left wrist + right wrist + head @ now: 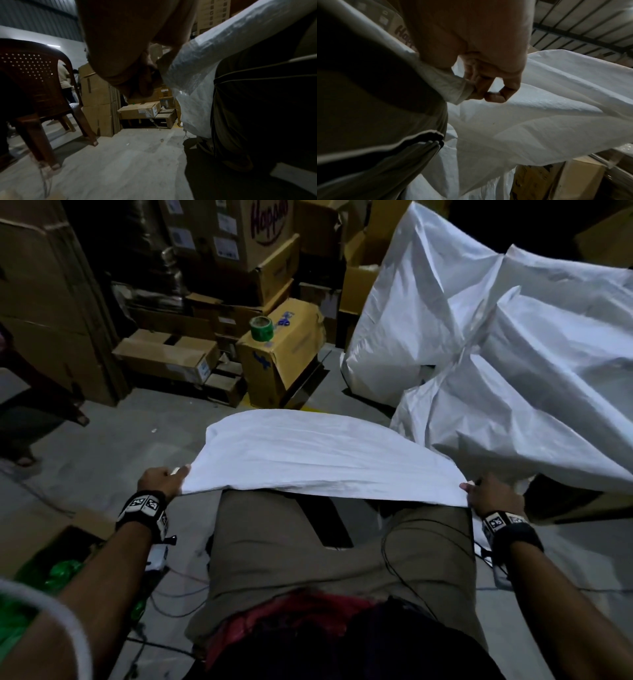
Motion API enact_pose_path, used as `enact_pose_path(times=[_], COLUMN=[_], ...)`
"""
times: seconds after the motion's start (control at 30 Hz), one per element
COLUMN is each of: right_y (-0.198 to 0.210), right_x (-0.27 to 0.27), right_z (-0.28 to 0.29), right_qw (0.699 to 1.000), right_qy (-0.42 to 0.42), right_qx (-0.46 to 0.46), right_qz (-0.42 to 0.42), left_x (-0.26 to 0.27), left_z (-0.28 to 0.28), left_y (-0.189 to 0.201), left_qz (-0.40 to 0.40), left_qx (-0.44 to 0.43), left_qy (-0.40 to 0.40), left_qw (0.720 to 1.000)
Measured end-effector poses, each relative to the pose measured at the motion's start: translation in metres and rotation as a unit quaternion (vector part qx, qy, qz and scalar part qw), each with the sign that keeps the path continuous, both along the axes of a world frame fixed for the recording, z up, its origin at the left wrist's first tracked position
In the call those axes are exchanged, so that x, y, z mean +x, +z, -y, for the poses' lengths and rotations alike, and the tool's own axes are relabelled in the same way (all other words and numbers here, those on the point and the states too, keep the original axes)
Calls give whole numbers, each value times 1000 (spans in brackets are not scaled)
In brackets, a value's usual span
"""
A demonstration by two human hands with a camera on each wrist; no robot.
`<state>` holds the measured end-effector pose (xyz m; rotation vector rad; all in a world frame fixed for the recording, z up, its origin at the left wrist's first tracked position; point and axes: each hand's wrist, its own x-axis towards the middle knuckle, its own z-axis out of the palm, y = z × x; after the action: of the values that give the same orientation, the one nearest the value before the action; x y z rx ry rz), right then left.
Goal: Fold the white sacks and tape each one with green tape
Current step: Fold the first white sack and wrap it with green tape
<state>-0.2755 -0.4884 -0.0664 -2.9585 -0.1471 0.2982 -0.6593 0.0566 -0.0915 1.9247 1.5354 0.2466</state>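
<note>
Both hands pinching white sack corners, L hand, R hand, green tape on box

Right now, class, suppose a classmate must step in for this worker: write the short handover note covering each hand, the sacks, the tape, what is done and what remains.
Left hand: pinches the near left corner of the white sack.
Right hand: pinches the near right corner; the sack is stretched between them over the knees.
Green tape roll: sits on a tilted cardboard box ahead, out of hand.
Unfolded sacks: piled to the right.
Done: one sack spread, seemingly mid-fold.
Left: finish folding it, tape it, then do the pile.
</note>
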Motion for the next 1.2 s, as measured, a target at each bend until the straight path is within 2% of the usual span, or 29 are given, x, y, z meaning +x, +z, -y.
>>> enact_pose_path(times=[0.1, 0.13, 0.2, 0.27, 0.33, 0.4, 0.47, 0.53, 0.63, 0.67, 0.7, 0.73, 0.77, 0.8, 0.83, 0.93, 1.03, 1.1, 1.2], right_y=[-7, -11, -14, -18, -21, -24, -20, -15, -10, -8, -6, -4, -1, 5, 9, 25, 45, 58, 68], right_x=[-8, -6, -9, -10, -9, -7, -8, -11, -15, -15, -15, -14, -13, -13, -11, 0, -4, -28, -81], right_z=[1, 3, 5, 7, 10, 13, 14, 14, 9, 7, 5, 3, 0, -3, -6, -22, -51, -82, -137], right_qw=[998, 995, 987, 977, 965, 952, 952, 958, 963, 963, 965, 967, 970, 971, 971, 957, 939, 928, 905], right_qy=[41, 63, 93, 129, 188, 238, 239, 231, 223, 219, 217, 214, 210, 209, 211, 221, 263, 328, 415], right_qx=[-8, -22, -64, -76, -56, -21, 9, 2, -59, -77, -88, -94, -95, -98, -109, -185, -216, -177, -88], right_qz=[50, 72, 112, 149, 174, 191, 193, 169, 138, 133, 120, 102, 81, 59, 34, -41, -57, -16, 39], left_x=[-1, 1, 9, 16, 23, 29, 34, 42, 63, 70, 78, 86, 95, 103, 110, 129, 140, 142, 144], left_z=[10, 15, 27, 40, 53, 62, 67, 74, 99, 112, 125, 139, 150, 159, 166, 180, 190, 193, 191], left_y=[-5, -4, -1, -2, -2, 5, 11, 20, 34, 39, 42, 46, 48, 46, 45, 44, 50, 56, 58], left_qz=[26, 34, 43, 80, 112, 110, 108, 110, 129, 108, 49, -57, -171, -251, -293, -323, -354, -356, -333], left_qx=[-21, -9, 85, 209, 242, 244, 259, 286, 336, 315, 272, 234, 215, 208, 206, 239, 266, 256, 291], left_qy=[48, 41, -39, -168, -273, -314, -321, -336, -415, -454, -497, -527, -545, -549, -545, -539, -542, -551, -549], left_qw=[998, 999, 995, 960, 924, 911, 905, 891, 835, 827, 823, 815, 792, 770, 758, 740, 714, 710, 709])
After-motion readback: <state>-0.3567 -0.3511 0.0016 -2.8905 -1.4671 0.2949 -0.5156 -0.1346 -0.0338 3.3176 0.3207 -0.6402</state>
